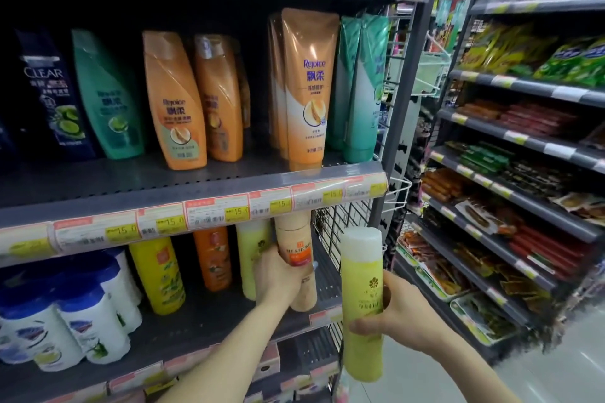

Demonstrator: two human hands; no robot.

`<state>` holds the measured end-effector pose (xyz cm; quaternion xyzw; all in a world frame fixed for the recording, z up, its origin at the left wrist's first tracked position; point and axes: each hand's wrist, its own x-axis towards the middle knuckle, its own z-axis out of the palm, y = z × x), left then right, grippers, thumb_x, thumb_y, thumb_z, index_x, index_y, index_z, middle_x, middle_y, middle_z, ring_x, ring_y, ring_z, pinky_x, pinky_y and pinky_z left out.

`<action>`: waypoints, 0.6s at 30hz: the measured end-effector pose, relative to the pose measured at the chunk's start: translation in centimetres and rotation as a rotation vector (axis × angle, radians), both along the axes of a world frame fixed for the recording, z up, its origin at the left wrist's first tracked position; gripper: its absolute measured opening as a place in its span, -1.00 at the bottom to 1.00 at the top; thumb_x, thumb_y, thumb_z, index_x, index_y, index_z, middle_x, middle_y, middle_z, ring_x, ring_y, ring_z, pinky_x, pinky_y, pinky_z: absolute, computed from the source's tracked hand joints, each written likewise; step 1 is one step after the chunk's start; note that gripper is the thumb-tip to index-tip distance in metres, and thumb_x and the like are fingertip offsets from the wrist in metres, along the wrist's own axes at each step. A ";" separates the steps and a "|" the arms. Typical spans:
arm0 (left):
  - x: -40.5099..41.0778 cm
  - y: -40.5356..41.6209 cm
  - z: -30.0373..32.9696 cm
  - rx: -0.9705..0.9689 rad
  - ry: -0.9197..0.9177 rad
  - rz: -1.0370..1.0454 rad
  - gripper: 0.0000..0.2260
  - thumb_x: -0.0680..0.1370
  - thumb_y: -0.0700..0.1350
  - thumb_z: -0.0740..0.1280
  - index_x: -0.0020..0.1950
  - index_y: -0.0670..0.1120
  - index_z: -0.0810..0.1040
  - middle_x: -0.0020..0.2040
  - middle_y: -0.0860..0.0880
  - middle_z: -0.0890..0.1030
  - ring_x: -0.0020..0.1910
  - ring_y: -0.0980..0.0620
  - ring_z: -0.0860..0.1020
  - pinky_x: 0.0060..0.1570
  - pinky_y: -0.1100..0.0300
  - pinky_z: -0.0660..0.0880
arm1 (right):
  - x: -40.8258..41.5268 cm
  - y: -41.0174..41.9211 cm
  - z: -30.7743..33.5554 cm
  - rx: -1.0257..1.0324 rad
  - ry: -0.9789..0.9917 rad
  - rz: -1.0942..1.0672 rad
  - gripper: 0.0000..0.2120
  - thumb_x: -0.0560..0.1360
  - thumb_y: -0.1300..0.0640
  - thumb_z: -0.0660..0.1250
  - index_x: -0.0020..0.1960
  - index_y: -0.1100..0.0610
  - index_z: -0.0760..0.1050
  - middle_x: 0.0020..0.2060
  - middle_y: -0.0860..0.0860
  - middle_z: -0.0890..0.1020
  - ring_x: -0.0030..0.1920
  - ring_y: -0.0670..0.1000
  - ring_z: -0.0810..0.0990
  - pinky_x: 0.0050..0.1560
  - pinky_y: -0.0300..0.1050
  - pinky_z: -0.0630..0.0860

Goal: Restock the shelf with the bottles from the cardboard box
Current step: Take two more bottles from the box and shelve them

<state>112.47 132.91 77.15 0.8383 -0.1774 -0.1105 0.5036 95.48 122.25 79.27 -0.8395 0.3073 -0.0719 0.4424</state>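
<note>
My left hand [278, 275] grips a peach bottle with an orange label [294, 245] standing on the lower shelf [196, 327], near its right end. A light green bottle [253, 258] stands just left of it. My right hand [396, 314] holds a yellow-green bottle with a white cap [361, 278] upright in front of the shelf's right corner, out in the aisle. The cardboard box is not in view.
Orange [212, 258] and yellow [157, 275] bottles and white tubs [88, 314] fill the lower shelf's left. The upper shelf [183, 183] carries shampoo bottles and tubes. A wire mesh panel [340, 232] closes the shelf's right end. Snack shelves [510, 180] stand to the right.
</note>
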 end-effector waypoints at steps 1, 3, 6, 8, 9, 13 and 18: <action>0.2 -0.4 -0.2 0.005 -0.007 0.000 -0.49 0.22 0.04 0.58 0.09 -0.11 0.58 0.08 -0.08 0.68 0.04 -0.04 0.63 -0.06 0.13 0.55 | 0.1 -0.1 -0.1 -0.004 -0.001 0.001 -0.48 0.13 0.18 0.62 0.01 0.06 0.47 -0.16 -0.08 0.66 -0.23 -0.22 0.64 -0.33 -0.38 0.51; 0.6 -0.9 -0.5 0.005 -0.014 -0.001 -0.50 0.23 0.03 0.58 0.07 -0.12 0.57 0.08 -0.09 0.68 0.04 -0.05 0.63 -0.05 0.13 0.55 | 0.4 -0.2 -0.2 -0.003 -0.007 0.002 -0.47 0.12 0.17 0.62 0.01 0.05 0.48 -0.14 -0.07 0.67 -0.18 -0.16 0.65 -0.29 -0.33 0.55; 0.8 -1.4 -0.9 0.020 -0.018 -0.005 -0.53 0.24 0.00 0.58 0.06 -0.11 0.55 0.07 -0.09 0.67 0.04 -0.06 0.63 -0.09 0.17 0.50 | 1.0 -0.3 -0.4 -0.007 -0.018 0.008 -0.47 0.12 0.15 0.62 0.02 0.04 0.48 -0.13 -0.08 0.66 -0.15 -0.15 0.65 -0.27 -0.32 0.56; 0.8 -1.5 -1.2 0.024 -0.022 -0.009 -0.52 0.25 -0.01 0.57 0.08 -0.10 0.52 0.08 -0.09 0.66 0.04 -0.07 0.62 -0.12 0.19 0.45 | 1.5 -0.1 -0.5 -0.011 -0.033 0.007 -0.47 0.14 0.14 0.62 0.02 0.03 0.47 -0.14 -0.10 0.65 -0.16 -0.16 0.64 -0.29 -0.33 0.55; 0.8 -1.5 -1.3 0.016 -0.026 -0.007 -0.52 0.26 -0.02 0.56 0.09 -0.11 0.50 0.08 -0.09 0.65 0.05 -0.07 0.61 -0.13 0.20 0.43 | 1.8 0.0 -0.5 -0.015 -0.038 0.005 -0.48 0.14 0.13 0.62 0.02 0.03 0.47 -0.14 -0.11 0.65 -0.16 -0.17 0.63 -0.30 -0.34 0.54; 0.7 -1.1 -1.4 0.003 -0.024 -0.026 -0.51 0.28 -0.04 0.55 0.11 -0.10 0.44 0.11 -0.09 0.63 0.10 -0.10 0.59 -0.05 0.14 0.47 | 2.9 0.4 -1.0 -0.028 -0.050 -0.013 -0.45 0.12 0.07 0.62 0.03 0.03 0.47 -0.13 -0.11 0.66 -0.14 -0.15 0.65 -0.21 -0.25 0.60; -0.3 1.0 -2.0 -0.029 0.036 -0.060 -0.55 0.38 -0.09 0.46 0.22 -0.09 0.43 0.15 -0.06 0.62 0.14 -0.10 0.58 0.03 0.12 0.50 | 3.9 1.3 -1.4 -0.016 -0.057 -0.011 -0.38 0.08 0.01 0.62 0.07 0.01 0.47 -0.08 -0.10 0.68 -0.10 -0.13 0.66 -0.10 -0.11 0.65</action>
